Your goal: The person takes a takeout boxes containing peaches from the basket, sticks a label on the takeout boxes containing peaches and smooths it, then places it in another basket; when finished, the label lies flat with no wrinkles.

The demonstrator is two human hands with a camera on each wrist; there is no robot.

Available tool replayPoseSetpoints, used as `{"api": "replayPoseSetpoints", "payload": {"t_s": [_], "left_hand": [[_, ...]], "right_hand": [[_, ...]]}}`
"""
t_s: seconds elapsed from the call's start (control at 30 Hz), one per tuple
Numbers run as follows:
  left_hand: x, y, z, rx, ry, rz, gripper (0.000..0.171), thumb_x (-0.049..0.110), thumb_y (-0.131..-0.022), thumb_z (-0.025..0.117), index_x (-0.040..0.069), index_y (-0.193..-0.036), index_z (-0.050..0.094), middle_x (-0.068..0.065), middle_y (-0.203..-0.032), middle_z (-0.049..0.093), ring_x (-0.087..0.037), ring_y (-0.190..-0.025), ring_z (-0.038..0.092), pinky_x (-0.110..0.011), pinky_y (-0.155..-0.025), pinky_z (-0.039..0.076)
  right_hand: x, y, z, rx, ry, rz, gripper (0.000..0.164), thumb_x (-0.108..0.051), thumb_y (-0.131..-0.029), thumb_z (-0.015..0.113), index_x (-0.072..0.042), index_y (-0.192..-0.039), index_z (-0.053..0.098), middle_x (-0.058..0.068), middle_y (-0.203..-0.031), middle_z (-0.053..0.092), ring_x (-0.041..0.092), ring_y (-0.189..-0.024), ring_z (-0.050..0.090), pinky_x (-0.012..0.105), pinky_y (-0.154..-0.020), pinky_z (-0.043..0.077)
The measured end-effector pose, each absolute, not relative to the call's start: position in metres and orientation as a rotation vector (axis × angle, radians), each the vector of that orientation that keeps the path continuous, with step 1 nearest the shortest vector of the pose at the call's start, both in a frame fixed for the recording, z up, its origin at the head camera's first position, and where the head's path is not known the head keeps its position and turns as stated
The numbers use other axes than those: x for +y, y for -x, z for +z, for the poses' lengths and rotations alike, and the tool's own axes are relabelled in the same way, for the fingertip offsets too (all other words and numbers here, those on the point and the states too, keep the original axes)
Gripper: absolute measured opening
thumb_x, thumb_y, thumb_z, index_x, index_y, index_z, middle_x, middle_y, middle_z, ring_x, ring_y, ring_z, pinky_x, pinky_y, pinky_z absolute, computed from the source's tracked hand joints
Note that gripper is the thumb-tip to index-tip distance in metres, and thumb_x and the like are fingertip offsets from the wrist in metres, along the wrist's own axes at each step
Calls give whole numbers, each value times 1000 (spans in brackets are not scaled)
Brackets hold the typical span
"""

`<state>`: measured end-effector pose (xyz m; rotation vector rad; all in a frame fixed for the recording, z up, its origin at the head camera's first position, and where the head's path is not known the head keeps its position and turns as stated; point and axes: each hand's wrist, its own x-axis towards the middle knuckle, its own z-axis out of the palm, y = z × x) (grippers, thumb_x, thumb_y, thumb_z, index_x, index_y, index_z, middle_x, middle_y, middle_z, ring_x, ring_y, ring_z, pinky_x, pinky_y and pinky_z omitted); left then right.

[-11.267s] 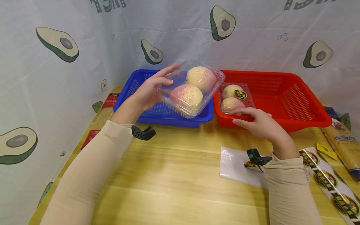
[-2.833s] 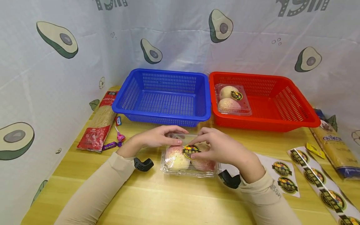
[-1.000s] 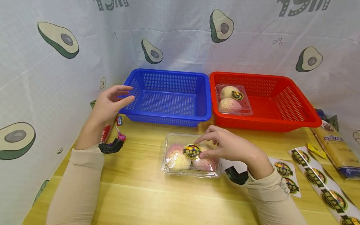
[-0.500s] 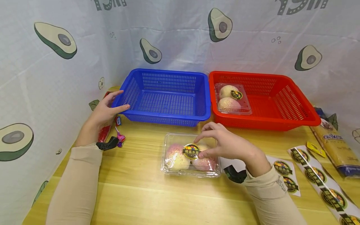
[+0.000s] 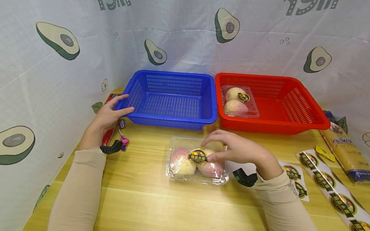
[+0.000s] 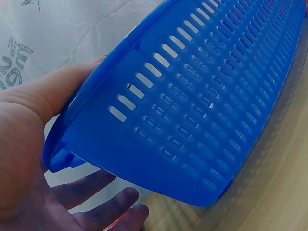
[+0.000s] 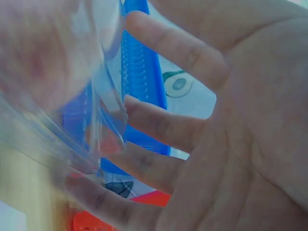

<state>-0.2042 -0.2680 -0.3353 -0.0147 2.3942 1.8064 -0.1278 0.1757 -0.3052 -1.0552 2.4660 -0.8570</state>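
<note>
Two yellow-pink peaches (image 5: 182,163) lie in a lidded clear plastic fruit box (image 5: 196,180) on the table, with a black round label (image 5: 197,157) on its lid. My right hand (image 5: 242,149) grips the box's far right part, thumb over the lid; in the right wrist view, its fingers (image 7: 159,125) reach round the box's edge. At the front left corner of a blue basket (image 5: 162,117), my left hand (image 5: 108,114) holds the rim. The left wrist view shows the thumb over the rim and the other fingers (image 6: 103,209) spread outside the wall.
A red basket (image 5: 274,125) holds another labelled peach box (image 5: 252,102). A label sheet (image 5: 302,191), a label strip (image 5: 332,186) and a pasta bag (image 5: 344,149) lie at right. Beside the left wrist are a red packet (image 5: 108,136) and a lollipop (image 5: 125,140).
The peach box went from the left hand in the air to the table and gained a label. My left hand then left the box for the blue basket's corner; the right stayed.
</note>
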Motion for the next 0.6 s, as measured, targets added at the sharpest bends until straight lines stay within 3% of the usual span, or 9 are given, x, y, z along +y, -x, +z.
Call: {"api": "replayPoseSetpoints", "payload": {"t_s": [0.23,0.43,0.6], "left_hand": [[-268,204,-334,2419,26,1777,84,38,-91,76,21,-160,30,-17,-161,27,-34,-140,39,-46,-112,36],[-268,205,-335,2414,16,1786,83,37,-91,76,20,-160,31,-17,-161,27,-34,-141,38,-46,-112,37],[-268,205,-335,2404,17,1791,83,36,-92,75,20,-160,30,-17,-161,26,-34,-140,38,-46,-112,36]], "right_hand": [[182,129,-305,2382,1007,-828,66,-42,-83,82,-23,-140,54,5,-133,56,30,-114,54,41,-84,53],[186,132,-311,2176,1022,-889,72,-35,-83,84,-18,-142,48,10,-114,58,28,-103,57,39,-81,54],[184,135,-319,2102,1111,-936,72,-32,-82,84,-14,-140,46,11,-91,51,27,-82,53,29,-67,47]]}}
